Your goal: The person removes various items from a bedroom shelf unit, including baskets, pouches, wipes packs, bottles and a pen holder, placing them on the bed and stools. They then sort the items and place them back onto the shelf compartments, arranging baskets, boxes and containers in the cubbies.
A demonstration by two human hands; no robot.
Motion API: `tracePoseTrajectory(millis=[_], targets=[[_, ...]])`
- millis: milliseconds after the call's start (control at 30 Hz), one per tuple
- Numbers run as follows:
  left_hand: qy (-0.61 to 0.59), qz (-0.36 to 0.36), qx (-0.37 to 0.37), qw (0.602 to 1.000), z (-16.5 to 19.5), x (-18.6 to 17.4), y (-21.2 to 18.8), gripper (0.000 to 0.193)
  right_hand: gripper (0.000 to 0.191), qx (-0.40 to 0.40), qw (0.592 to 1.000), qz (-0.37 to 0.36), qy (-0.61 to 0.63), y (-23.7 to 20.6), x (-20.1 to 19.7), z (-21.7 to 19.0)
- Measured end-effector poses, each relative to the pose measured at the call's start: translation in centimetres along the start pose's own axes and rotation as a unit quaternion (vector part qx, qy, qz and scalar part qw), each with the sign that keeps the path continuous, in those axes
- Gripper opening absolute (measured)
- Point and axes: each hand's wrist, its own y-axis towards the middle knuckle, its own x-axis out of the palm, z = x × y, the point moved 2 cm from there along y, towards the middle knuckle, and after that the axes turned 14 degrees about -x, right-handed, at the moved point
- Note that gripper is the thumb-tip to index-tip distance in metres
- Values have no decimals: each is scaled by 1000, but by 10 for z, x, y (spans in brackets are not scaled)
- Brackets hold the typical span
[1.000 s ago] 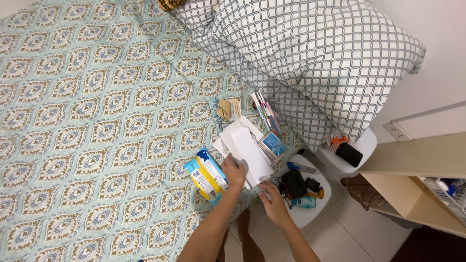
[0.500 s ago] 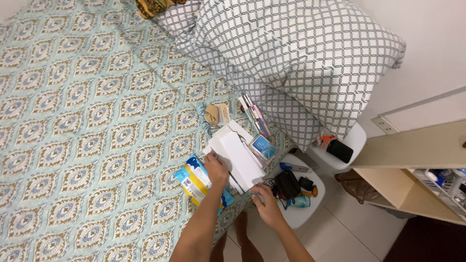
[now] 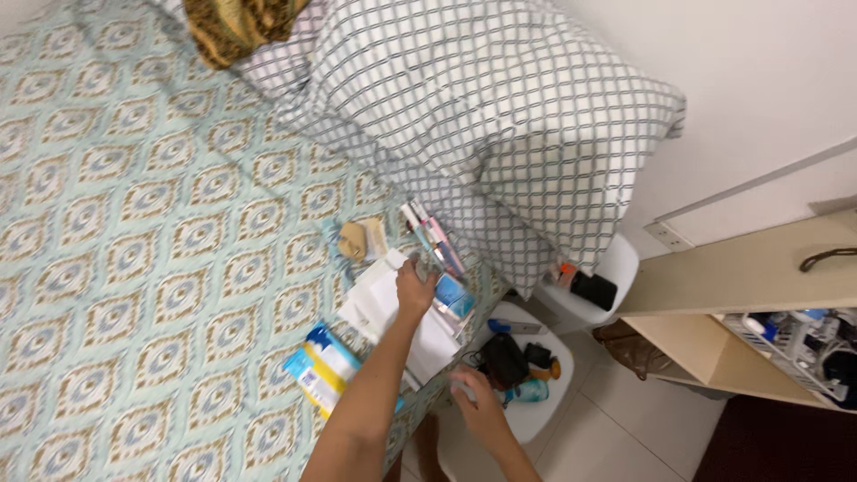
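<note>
Resting on the far end of a white flat packet, the left hand lies palm down with the fingers curled over the packet's top edge, so it seems to grip it lightly. The packet lies on the bed very close to the bed's right edge, partly hanging toward the gap. Just beside the hand, to the right, sits a small blue box, and beyond it some thin pink and white tubes lie in a row. A tan soft pouch is a little further up the bed. Near the forearm lies a blue, white and yellow pack.

The right hand is lower, off the bed, over a white round stool that carries dark small items; its fingers are blurred, and I cannot tell if they hold something.

The bedsheet is smooth cloth with a teal and beige pattern, and most of it to the left is open. A checked grey-white pillow closes the upper side. To the right stand a second white stool and a wooden shelf.
</note>
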Motion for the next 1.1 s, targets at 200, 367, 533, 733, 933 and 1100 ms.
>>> tracePoseTrajectory(millis=[200, 367, 533, 733, 933, 1100], targets=[[-41, -30, -92, 994, -4, 58, 45, 66, 34, 128, 991, -7, 41, 6, -23, -4], [-73, -15, -137, 988, -20, 79, 62, 77, 35, 119, 992, -4, 45, 12, -35, -16], [-91, -120, -156, 976, -25, 83, 69, 54, 35, 93, 995, 3, 47, 15, -40, -21], [-262, -157, -126, 944, -17, 64, 56, 62, 35, 68, 997, -3, 45, 18, -42, -30], [-301, -199, -114, 925, 6, 45, 53, 72, 30, 26, 999, 3, 48, 24, -34, -36], [-262, -173, 7, 950, 18, 24, 42, 91, 28, -15, 998, 23, 50, 25, -30, -31]])
